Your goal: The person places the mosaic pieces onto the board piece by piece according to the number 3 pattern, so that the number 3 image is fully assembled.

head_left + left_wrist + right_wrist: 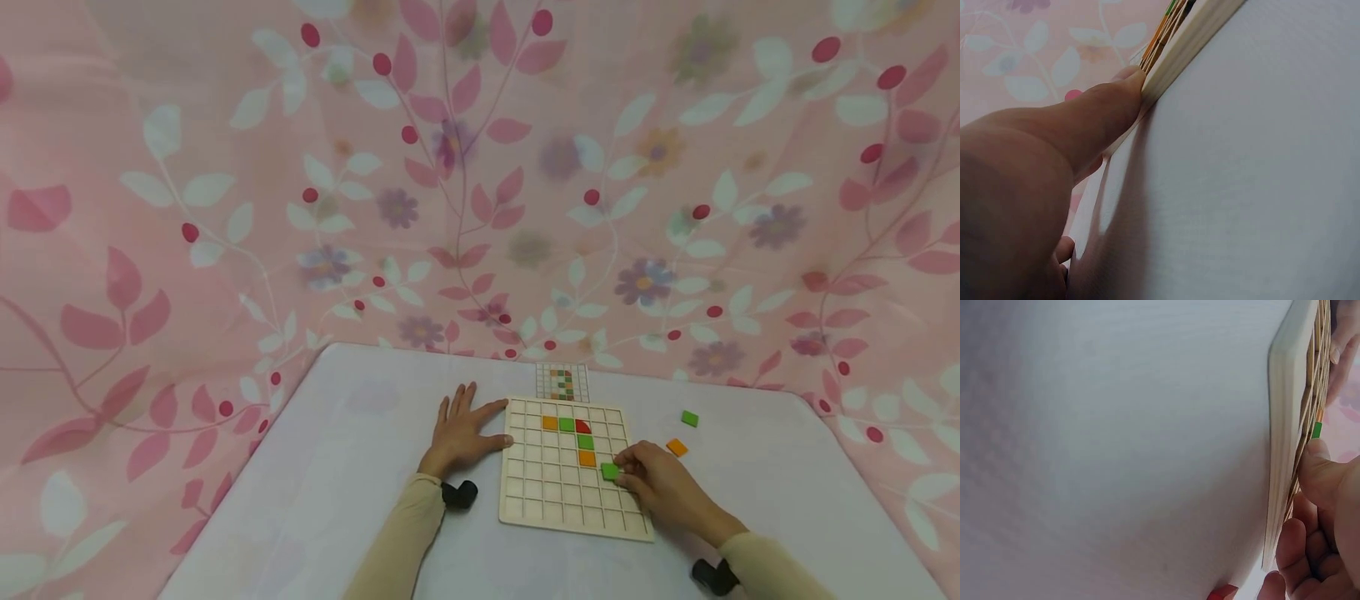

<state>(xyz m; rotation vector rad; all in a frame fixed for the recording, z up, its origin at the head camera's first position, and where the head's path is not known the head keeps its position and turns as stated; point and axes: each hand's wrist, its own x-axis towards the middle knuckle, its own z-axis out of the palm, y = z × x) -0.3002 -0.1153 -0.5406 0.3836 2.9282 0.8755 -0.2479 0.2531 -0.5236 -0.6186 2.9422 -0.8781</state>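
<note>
A pale wooden grid board [540, 492] lies on the table, its squares marked by raised lines. Orange tiles [587, 459], green tiles [566, 425] and a red rounded tile [582, 427] sit in its upper middle squares. My right hand [663, 483] pinches a green square tile [611, 472] between thumb and fingers, over the right part of the board; whether the tile touches the grid I cannot tell. With fingers spread, my left hand [459, 435] rests at the board's left side. Its thumb [1125, 84] presses on the board's edge [1175, 53].
Behind the board lies a small pattern card [562, 382] with a printed grid of coloured squares. A loose green tile [690, 418] and an orange tile [677, 447] lie to the right on the white tablecloth [345, 433]. A pink floral curtain [480, 183] hangs behind.
</note>
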